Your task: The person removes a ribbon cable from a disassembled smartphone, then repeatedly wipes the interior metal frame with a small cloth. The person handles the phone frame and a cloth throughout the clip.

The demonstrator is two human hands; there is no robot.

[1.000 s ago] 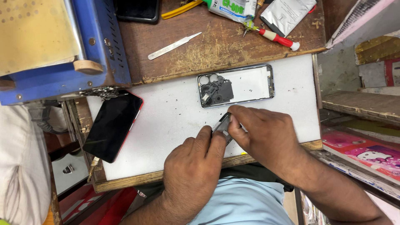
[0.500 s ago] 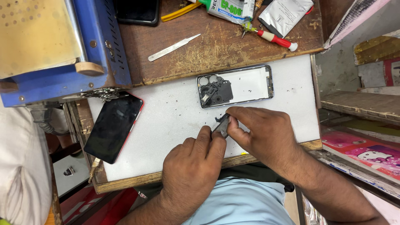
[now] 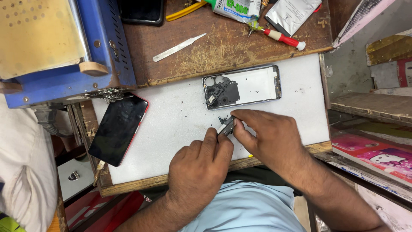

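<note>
My left hand (image 3: pixel 198 165) and my right hand (image 3: pixel 265 138) meet over a white work mat (image 3: pixel 171 129), both pinching a small dark phone part (image 3: pixel 225 125) between fingertips. Just beyond the fingers lies an opened phone back frame (image 3: pixel 253 86), white inside, with a black component block at its left end. A dark phone with a red edge (image 3: pixel 118 128) lies screen up at the mat's left side, away from both hands.
A blue and cream machine (image 3: pixel 56 43) fills the upper left. On the worn wooden bench behind the mat lie a metal spatula (image 3: pixel 178 46), a red-handled screwdriver (image 3: pixel 281 38), a glue tube (image 3: pixel 236 7), a silver pouch (image 3: pixel 292 13) and another dark phone (image 3: pixel 141 10).
Both hands have shifted slightly up the mat toward the phone frame, still holding the small part together. Nothing else has moved.
</note>
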